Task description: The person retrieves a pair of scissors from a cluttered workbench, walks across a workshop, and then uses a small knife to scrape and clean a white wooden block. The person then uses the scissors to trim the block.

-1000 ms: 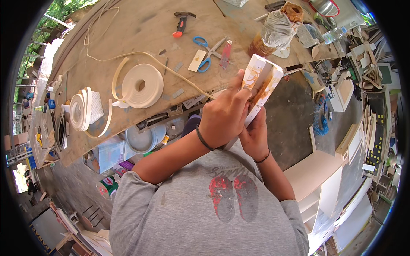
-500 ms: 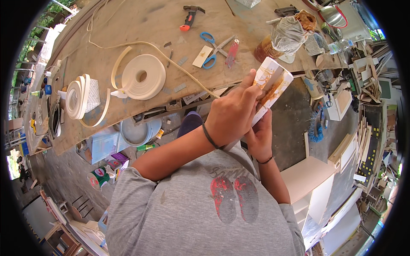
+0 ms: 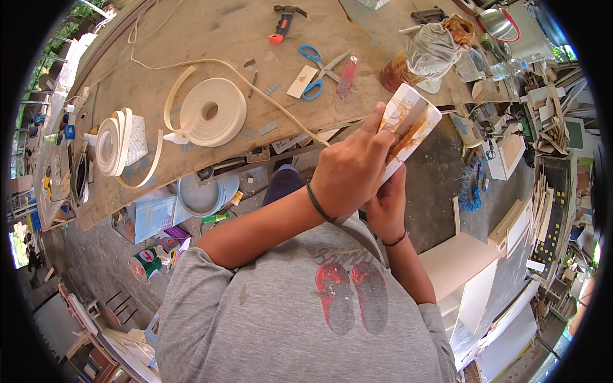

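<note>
In front of my chest, both hands hold a white channel-shaped piece [image 3: 418,118] streaked with brown, glue-like smears. My left hand [image 3: 354,166] is closed over its near end, index finger laid along the side. Lower down, my right hand [image 3: 388,207] is closed around it from beneath; its fingertips are partly hidden. A beige edging strip [image 3: 274,105] runs from the table to behind my left hand, where its path is hidden. Below my left wrist a greyish strip [image 3: 363,237] hangs against my shirt.
The wooden table [image 3: 211,38] carries a large strip roll [image 3: 220,121], a smaller roll [image 3: 112,147], a hammer [image 3: 284,24], blue scissors [image 3: 313,70], a red-handled blade [image 3: 346,78] and a cloth-covered brown jar [image 3: 399,73]. Buckets [image 3: 201,191] stand under its edge. A board cabinet [image 3: 456,262] is at right.
The white piece and my hands have shifted very slightly to the right. My grip looks the same, and the table items keep their places apart from a small view shift.
</note>
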Motion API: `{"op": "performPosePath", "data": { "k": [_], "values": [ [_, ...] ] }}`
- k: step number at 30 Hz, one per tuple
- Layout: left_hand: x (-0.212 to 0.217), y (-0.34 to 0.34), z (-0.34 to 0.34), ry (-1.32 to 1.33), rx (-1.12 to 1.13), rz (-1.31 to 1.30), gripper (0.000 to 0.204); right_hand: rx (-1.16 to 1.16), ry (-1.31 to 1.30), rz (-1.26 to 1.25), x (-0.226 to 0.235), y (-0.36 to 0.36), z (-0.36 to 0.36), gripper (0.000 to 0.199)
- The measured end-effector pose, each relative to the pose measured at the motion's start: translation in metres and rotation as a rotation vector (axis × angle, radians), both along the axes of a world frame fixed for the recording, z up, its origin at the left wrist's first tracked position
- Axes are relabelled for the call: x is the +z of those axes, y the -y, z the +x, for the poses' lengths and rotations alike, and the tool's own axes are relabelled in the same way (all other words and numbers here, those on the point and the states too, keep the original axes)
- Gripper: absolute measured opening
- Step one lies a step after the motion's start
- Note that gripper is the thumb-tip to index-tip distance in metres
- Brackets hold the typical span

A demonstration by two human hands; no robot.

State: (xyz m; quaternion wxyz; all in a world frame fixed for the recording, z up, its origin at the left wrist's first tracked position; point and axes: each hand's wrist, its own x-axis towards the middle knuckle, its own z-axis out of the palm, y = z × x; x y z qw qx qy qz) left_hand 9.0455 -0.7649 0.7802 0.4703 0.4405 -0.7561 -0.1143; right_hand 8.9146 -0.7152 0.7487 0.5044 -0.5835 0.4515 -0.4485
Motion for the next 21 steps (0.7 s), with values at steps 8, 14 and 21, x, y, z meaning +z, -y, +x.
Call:
{"op": "performPosePath", "data": {
  "k": [8, 14, 21],
  "values": [
    [-0.0055, 0.0017, -0.0008, 0.047, 0.013, -0.009, 0.033, -0.016, 0.085, 0.042, -0.0062, -0.0003, -0.0011, 0.070],
    [-0.0077, 0.0017, 0.0011, 0.071, 0.018, 0.035, 0.027, -0.024, 0.117, 0.097, -0.0050, 0.0006, 0.0003, 0.069],
    [0.0020, -0.0023, 0.0087, 0.039, -0.013, 0.092, 0.026, -0.026, 0.207, 0.128, -0.0087, 0.0009, -0.0021, 0.069]
  ]
}}
